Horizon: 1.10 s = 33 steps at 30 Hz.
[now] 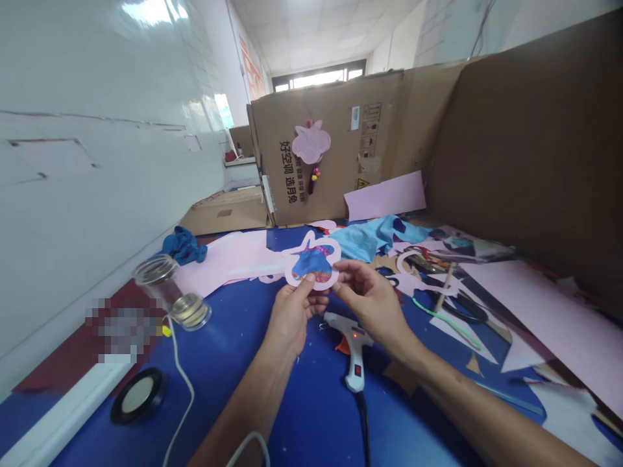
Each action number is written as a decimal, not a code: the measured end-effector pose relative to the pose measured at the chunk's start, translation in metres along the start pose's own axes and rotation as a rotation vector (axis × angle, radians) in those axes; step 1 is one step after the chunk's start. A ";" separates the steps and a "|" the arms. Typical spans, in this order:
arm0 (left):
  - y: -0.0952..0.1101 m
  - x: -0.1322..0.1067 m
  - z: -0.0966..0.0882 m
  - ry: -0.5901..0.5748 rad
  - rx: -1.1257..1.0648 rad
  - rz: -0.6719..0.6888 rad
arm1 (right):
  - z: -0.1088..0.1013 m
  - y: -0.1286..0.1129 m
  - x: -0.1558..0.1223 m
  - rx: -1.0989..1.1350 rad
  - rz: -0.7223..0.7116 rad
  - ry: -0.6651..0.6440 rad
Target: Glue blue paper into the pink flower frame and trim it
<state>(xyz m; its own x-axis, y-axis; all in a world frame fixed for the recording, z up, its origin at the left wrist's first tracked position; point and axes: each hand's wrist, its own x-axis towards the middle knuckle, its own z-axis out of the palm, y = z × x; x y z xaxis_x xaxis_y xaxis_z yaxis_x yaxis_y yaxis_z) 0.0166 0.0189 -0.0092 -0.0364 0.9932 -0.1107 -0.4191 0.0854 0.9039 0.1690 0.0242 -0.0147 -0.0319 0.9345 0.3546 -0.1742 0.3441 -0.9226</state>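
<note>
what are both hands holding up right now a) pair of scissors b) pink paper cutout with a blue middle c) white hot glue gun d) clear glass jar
b, the left hand and the right hand both pinch the edges of the pink paper cutout above the blue work surface.

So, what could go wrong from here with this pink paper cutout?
The white glue gun sits just below your left hand and right hand with its red light on, so if it's hot, a wrist could brush it. The pink paper cutout might also snag on the dark-handled scissors among the scraps.
</note>
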 end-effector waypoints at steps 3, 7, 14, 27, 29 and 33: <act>0.001 -0.001 0.001 0.011 0.011 0.014 | 0.001 0.000 0.000 0.022 -0.001 -0.006; 0.001 -0.002 0.003 0.026 0.005 0.026 | 0.002 0.000 0.001 0.038 0.030 -0.018; 0.002 -0.001 0.003 0.039 0.027 0.030 | 0.003 -0.006 0.001 0.073 0.076 0.004; 0.001 0.000 0.001 0.046 0.056 0.056 | 0.000 -0.006 0.004 0.191 0.177 0.019; 0.002 -0.001 0.001 0.035 0.048 0.044 | -0.001 -0.007 0.004 0.200 0.180 0.013; 0.004 -0.003 0.001 -0.018 -0.018 -0.042 | -0.001 -0.009 0.004 0.232 0.193 -0.021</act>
<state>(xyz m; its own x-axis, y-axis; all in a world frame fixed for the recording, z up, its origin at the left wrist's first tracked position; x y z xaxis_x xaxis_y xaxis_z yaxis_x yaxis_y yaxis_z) 0.0160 0.0168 -0.0046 -0.0021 0.9900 -0.1408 -0.4365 0.1258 0.8909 0.1717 0.0252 -0.0052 -0.1057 0.9778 0.1812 -0.3830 0.1281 -0.9148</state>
